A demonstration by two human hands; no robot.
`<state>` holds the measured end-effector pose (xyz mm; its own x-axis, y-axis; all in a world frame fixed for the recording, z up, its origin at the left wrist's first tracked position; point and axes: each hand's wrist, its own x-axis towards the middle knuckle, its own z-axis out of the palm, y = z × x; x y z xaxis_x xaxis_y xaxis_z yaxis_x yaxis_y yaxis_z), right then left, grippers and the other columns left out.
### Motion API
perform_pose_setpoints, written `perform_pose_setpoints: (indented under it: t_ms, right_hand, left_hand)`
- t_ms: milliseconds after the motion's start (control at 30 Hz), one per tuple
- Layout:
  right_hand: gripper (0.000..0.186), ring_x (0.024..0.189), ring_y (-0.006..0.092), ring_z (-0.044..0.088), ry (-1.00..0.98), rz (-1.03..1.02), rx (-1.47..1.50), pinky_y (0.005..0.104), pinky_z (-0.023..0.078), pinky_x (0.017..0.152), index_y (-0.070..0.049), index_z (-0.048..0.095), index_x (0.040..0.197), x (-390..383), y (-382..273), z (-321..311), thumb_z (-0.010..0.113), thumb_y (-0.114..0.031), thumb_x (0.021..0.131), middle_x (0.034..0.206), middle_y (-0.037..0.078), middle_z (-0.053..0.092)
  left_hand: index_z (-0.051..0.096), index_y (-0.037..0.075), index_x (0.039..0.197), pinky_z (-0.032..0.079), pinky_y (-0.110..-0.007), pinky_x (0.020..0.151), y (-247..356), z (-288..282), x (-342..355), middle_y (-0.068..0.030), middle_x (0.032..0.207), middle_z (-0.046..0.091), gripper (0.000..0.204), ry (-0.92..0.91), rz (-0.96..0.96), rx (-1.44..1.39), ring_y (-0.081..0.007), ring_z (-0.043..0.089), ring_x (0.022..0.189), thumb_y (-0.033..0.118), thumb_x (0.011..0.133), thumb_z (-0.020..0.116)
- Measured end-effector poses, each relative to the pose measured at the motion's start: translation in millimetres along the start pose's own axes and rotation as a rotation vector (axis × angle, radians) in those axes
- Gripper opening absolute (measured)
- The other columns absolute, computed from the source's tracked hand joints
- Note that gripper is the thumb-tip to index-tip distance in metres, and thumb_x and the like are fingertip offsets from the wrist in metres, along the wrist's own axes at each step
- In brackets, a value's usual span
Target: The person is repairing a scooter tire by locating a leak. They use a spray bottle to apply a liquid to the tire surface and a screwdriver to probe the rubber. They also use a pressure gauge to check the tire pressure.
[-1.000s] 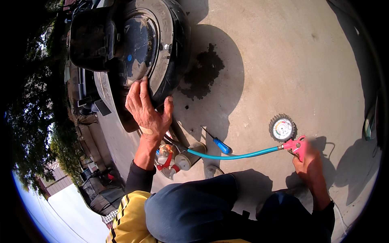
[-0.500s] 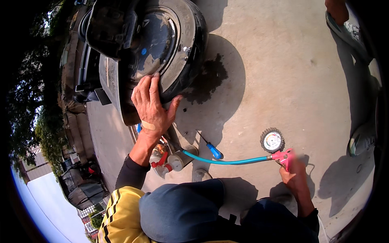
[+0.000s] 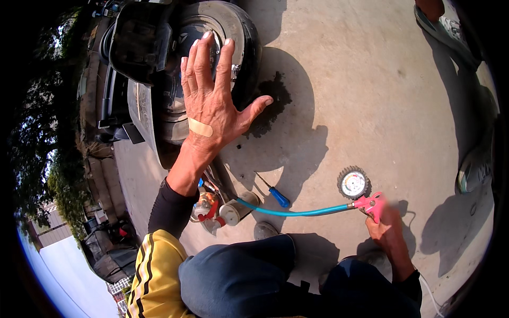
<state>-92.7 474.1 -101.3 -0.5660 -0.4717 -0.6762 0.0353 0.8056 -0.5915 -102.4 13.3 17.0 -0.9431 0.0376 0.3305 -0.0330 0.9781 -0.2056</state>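
My left hand point(image 3: 214, 108), a plaster on its back, is raised over the dusty black wheel point(image 3: 238, 26) of a vehicle, fingers spread; whether it touches the wheel I cannot tell. My right hand point(image 3: 387, 228) grips a pink inflator gun point(image 3: 366, 204) with a round dial gauge point(image 3: 354, 183) in a knobbly black surround. A teal hose point(image 3: 286, 212) runs from the gun leftward toward a cylindrical container point(image 3: 236, 212) and a jar with red parts point(image 3: 204, 204), below my left wrist. A blue-handled screwdriver point(image 3: 278, 197) lies on the concrete between them.
Another person's feet in grey footwear point(image 3: 445, 40) point(image 3: 469, 177) stand at the right edge. A dark wet patch point(image 3: 273, 111) marks the concrete point(image 3: 371, 100) beside the wheel. A pale cable point(image 3: 432, 297) runs near my right arm. Trees point(image 3: 53, 132) and stacked clutter are at the left.
My left hand has lifted up across the wheel and spread its fingers. Another person's feet have come into view at the right. My right hand still grips the gun.
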Motion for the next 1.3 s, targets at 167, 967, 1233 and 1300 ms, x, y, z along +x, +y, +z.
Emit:
perform_pose_setpoints:
  t_ms: [167, 967, 1233, 1300]
  right_hand:
    - [0.030, 0.086, 0.0496, 0.072, -0.024, -0.011, -0.011, 0.0500, 0.056, 0.070, 0.000, 0.065, 0.116, 0.9, 3.1, -4.7, 0.071, -0.010, 0.088, 0.085, 0.028, 0.071]
    - [0.024, 0.060, 0.0209, 0.057, 0.040, -0.047, -0.021, 0.0360, 0.049, 0.062, -0.001, 0.065, 0.108, 0.1, -10.5, 2.6, 0.072, -0.009, 0.087, 0.070, 0.014, 0.061]
    - [0.026, 0.066, 0.0405, 0.065, 0.029, 0.025, -0.043, 0.0448, 0.052, 0.065, 0.001, 0.061, 0.106, -2.6, -24.3, -0.6, 0.071, -0.010, 0.086, 0.072, 0.021, 0.063]
    - [0.025, 0.064, 0.0364, 0.063, 0.039, 0.029, -0.039, 0.0425, 0.051, 0.064, 0.000, 0.062, 0.107, -3.6, -24.1, 1.0, 0.071, -0.010, 0.086, 0.072, 0.020, 0.063]
  left_hand:
    - [0.037, 0.005, 0.166, 0.026, -0.063, 0.128, -8.4, 12.3, -4.6, -0.0295, 0.172, 0.026, 0.118, 0.022, -0.065, -0.110, -0.0505, 0.027, 0.159, 0.070, 0.081, 0.086]
    - [0.069, 0.002, 0.127, 0.032, -0.058, 0.124, -9.0, 3.2, -10.3, -0.0293, 0.171, 0.028, 0.071, 0.261, -0.298, -0.265, -0.0482, 0.031, 0.157, 0.051, 0.080, 0.090]
    - [0.081, 0.009, 0.080, 0.027, -0.058, 0.128, -14.8, 0.3, -15.1, -0.0189, 0.163, 0.054, 0.018, 0.267, -0.180, -0.552, -0.0434, 0.032, 0.159, 0.026, 0.084, 0.085]
    - [0.080, 0.009, 0.078, 0.027, -0.059, 0.127, -19.0, 2.4, -20.0, -0.0185, 0.164, 0.052, 0.015, 0.295, -0.237, -0.642, -0.0420, 0.033, 0.159, 0.022, 0.086, 0.083]
